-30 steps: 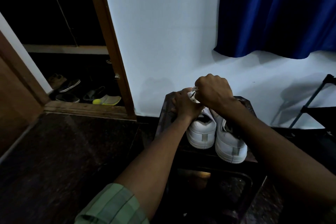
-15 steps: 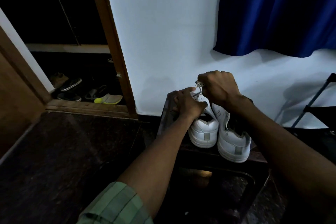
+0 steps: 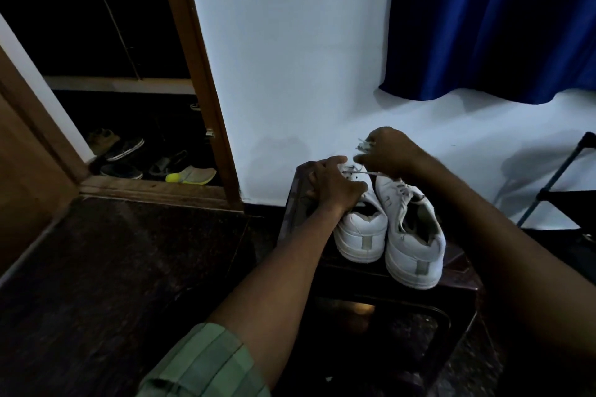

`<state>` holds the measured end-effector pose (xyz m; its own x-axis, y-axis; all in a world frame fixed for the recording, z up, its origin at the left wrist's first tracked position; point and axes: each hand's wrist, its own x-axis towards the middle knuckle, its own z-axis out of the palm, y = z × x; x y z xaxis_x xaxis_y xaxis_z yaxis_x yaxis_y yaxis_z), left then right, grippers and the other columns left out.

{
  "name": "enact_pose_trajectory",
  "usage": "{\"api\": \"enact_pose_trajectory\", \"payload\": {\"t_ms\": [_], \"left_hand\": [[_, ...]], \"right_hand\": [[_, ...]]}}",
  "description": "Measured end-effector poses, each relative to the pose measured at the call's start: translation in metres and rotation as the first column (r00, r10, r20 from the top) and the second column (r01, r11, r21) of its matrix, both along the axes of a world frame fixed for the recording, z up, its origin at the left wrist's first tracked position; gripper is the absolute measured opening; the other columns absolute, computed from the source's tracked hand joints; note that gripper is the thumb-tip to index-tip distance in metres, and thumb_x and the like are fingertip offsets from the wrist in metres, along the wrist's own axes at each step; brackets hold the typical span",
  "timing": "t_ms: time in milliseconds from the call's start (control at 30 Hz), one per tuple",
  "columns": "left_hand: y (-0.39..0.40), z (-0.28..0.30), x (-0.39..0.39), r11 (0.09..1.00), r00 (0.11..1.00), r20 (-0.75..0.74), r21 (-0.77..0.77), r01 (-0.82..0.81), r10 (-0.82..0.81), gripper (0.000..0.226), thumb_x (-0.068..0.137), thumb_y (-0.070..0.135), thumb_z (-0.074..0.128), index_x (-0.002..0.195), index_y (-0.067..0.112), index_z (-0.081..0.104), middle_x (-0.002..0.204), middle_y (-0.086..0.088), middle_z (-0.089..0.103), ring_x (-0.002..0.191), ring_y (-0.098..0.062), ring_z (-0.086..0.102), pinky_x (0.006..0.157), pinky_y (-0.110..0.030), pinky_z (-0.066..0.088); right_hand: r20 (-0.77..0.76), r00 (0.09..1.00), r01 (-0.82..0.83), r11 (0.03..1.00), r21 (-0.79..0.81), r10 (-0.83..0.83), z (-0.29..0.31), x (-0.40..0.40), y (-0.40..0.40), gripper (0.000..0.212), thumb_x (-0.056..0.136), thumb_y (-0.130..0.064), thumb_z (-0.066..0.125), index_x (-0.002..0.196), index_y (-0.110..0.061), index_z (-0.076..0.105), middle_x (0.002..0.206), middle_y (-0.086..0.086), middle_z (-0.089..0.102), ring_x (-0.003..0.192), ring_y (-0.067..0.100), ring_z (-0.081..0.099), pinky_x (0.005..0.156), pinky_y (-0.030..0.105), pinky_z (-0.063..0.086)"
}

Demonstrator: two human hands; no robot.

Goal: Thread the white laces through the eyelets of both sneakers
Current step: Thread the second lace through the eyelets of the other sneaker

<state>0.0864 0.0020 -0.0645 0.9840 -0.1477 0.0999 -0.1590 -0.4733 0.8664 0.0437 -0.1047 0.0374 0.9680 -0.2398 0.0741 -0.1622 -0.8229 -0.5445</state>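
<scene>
Left hand (image 3: 335, 185) clamps down on the left sneaker (image 3: 359, 229), fingers curled over its front. Right hand (image 3: 392, 151) pinches the white lace (image 3: 366, 173), drawn taut between both hands. The right sneaker (image 3: 414, 235) sits just beside, under that wrist, on the dark tabletop (image 3: 458, 271).

Blue curtain (image 3: 483, 26), doorway shoes (image 3: 125, 151), dark stool (image 3: 458, 271).

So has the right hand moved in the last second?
Yes. The right hand, pinching the lace, has pulled up and rightward, away from the left sneaker on the stool.
</scene>
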Motion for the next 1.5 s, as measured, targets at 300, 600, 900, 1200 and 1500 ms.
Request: {"api": "enact_pose_trajectory", "payload": {"t_ms": [300, 600, 900, 1200, 1500], "left_hand": [[-0.002, 0.003, -0.003, 0.999, 1.000, -0.003, 0.037, 0.005, -0.005, 0.068, 0.052, 0.040, 0.066, 0.116, 0.018, 0.058, 0.125, -0.012, 0.055, 0.122, -0.035, 0.047, 0.090, -0.031, 0.028], [-0.001, 0.003, -0.003, 1.000, 1.000, -0.017, 0.014, 0.020, -0.020, 0.040, 0.052, 0.040, 0.064, 0.087, 0.024, 0.052, 0.124, -0.009, 0.049, 0.120, -0.030, 0.042, 0.097, -0.034, 0.042], [-0.007, -0.010, 0.008, 0.999, 1.000, 0.025, 0.036, 0.014, -0.015, 0.034, 0.054, 0.042, 0.067, 0.084, 0.028, 0.059, 0.121, -0.004, 0.056, 0.124, -0.030, 0.045, 0.097, -0.038, 0.039], [-0.001, 0.001, 0.001, 0.998, 0.999, -0.003, 0.048, 0.037, -0.037, 0.048, 0.052, 0.040, 0.064, 0.098, 0.030, 0.059, 0.134, -0.005, 0.043, 0.128, -0.028, 0.037, 0.106, -0.039, 0.041], [-0.002, 0.017, 0.009, 0.984, 0.990, 0.064, 0.135, 0.118, -0.127, 0.048, 0.050, 0.053, 0.069, 0.097, 0.051, 0.064, 0.119, 0.001, 0.066, 0.117, -0.023, 0.061, 0.099, -0.041, 0.051]], "right_hand": [[-0.021, 0.999, 0.023, 0.059, 0.998, -0.037, 0.031, 0.005, 0.042, 0.024, 0.111, -0.017, 0.038, 0.088, -0.017, 0.046, 0.049, -0.007, 0.018, 0.034, 0.005, 0.014, 0.028, 0.018, 0.014], [-0.083, 0.993, 0.050, -0.352, 0.935, -0.079, 0.030, 0.008, 0.042, 0.040, 0.109, -0.009, 0.025, 0.075, -0.015, 0.044, 0.042, -0.007, 0.016, 0.028, 0.008, 0.015, 0.027, 0.020, 0.012], [-0.109, 0.988, 0.049, -0.451, 0.891, -0.109, 0.025, 0.008, 0.044, 0.041, 0.108, -0.007, 0.024, 0.074, -0.012, 0.047, 0.043, -0.006, 0.018, 0.028, 0.009, 0.015, 0.027, 0.021, 0.012], [-0.028, 0.994, -0.020, -0.442, 0.897, -0.101, 0.028, 0.004, 0.036, 0.038, 0.110, -0.012, 0.033, 0.074, -0.014, 0.046, 0.044, -0.006, 0.018, 0.029, 0.009, 0.016, 0.030, 0.020, 0.012], [0.235, 0.965, -0.253, -0.177, 0.951, -0.117, 0.034, 0.001, 0.007, 0.033, 0.111, -0.036, 0.042, 0.085, -0.017, 0.051, 0.053, -0.007, 0.025, 0.037, 0.006, 0.022, 0.038, 0.020, 0.026]]}}
